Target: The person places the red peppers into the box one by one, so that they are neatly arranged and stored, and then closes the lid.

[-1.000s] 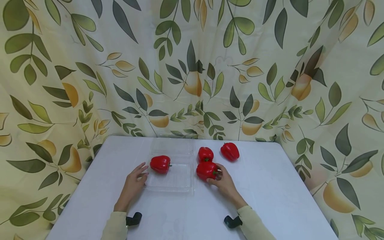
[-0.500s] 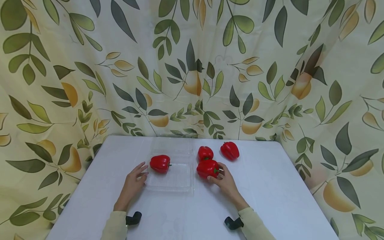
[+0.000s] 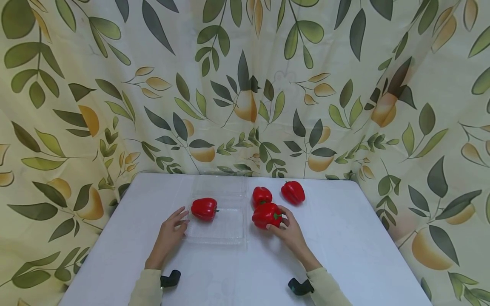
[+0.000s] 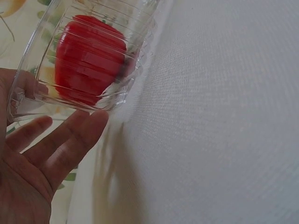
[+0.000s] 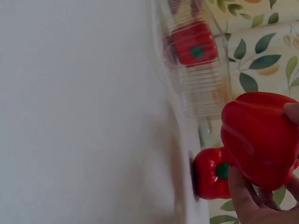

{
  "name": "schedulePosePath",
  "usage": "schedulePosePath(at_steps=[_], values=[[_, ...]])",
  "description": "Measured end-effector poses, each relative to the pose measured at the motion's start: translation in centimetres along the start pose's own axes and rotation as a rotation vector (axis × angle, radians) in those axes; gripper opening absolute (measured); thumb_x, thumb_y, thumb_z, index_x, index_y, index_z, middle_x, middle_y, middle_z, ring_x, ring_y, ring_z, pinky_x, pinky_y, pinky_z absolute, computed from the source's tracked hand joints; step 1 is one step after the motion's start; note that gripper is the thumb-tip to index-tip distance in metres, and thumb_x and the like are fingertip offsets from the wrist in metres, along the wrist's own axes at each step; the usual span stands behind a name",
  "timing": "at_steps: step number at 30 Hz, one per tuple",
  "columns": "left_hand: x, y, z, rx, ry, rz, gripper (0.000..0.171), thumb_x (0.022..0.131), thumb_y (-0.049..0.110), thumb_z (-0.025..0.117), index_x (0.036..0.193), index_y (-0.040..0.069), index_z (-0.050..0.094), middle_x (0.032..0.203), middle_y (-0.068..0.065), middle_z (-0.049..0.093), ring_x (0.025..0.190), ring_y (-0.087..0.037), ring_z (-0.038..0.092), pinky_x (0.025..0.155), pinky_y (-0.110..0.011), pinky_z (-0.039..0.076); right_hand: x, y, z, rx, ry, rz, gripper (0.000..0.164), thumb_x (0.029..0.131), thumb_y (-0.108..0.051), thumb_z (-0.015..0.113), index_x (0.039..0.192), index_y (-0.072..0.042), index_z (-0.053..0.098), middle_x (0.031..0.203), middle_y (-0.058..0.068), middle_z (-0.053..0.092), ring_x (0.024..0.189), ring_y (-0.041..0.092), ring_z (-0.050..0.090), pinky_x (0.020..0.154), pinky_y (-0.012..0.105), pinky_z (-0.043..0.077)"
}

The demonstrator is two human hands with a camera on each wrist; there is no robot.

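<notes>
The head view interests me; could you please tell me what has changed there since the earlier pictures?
The right hand and the gripped red pepper have shifted slightly to the right; nothing was let go. The left hand at the clear container, the pepper inside it, the pepper just behind and the far-right pepper look unmoved.

The left hand shows its palm, fingers loosely extended at the end of a clear ribbed container; part of the hand shows through the plastic. A red pepper lies inside. Shadow streaks the white table, and cream leaf-print cloth hangs behind.
</notes>
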State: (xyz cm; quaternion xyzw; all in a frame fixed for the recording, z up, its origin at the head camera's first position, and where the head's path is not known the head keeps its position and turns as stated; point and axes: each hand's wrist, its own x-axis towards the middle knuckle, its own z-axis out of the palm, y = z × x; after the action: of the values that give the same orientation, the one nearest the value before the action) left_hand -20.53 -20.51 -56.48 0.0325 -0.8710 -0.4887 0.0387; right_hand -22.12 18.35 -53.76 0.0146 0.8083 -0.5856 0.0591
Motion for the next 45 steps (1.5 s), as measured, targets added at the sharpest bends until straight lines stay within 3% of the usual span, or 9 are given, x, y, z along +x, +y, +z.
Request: schedulePosePath(at_steps=[11,24,34,45], values=[[0.1,-0.1,0.0,-0.004,0.004,0.013,0.041,0.097,0.015,0.059,0.138,0.012,0.058,0.155,-0.002,0.042,0.120,-0.030,0.063,0.069,-0.016,0.057,-0.9,-1.7,-0.3,-0.009,0.008,-0.114,0.085,0.073,-0.021,0.084,0.145,-0.022,0.037,0.141,0.006,0.048,0.128,0.028,0.046,0.091,0.032,0.056],[0.1,-0.2,-0.2,-0.014,-0.001,0.033,0.040,0.097,0.015,0.059,0.137,0.011,0.058,0.155,-0.003,0.043,0.121,-0.032,0.062,0.070,-0.018,0.059,-1.7,-3.5,0.5,0.057,0.021,-0.125,0.086,0.073,-0.020,0.085,0.142,-0.018,0.035,0.141,0.007,0.049,0.126,0.026,0.048,0.089,0.026,0.055],[0.0,0.0,-0.3,-0.028,-0.006,0.031,0.041,0.097,0.014,0.058,0.137,0.010,0.058,0.155,-0.003,0.042,0.120,-0.032,0.063,0.070,-0.020,0.059,-1.7,-4.5,1.0,0.072,0.019,-0.157,0.085,0.071,-0.019,0.086,0.141,-0.018,0.038,0.140,0.004,0.048,0.127,0.026,0.047,0.091,0.034,0.057],[0.0,0.0,-0.2,-0.025,-0.009,0.030,0.041,0.096,0.015,0.059,0.137,0.011,0.058,0.155,-0.003,0.042,0.120,-0.031,0.063,0.069,-0.018,0.058,-1.8,-5.9,1.9,0.120,-0.091,-0.192,0.083,0.073,-0.015,0.084,0.143,-0.022,0.038,0.143,0.007,0.045,0.131,0.032,0.045,0.091,0.040,0.058]])
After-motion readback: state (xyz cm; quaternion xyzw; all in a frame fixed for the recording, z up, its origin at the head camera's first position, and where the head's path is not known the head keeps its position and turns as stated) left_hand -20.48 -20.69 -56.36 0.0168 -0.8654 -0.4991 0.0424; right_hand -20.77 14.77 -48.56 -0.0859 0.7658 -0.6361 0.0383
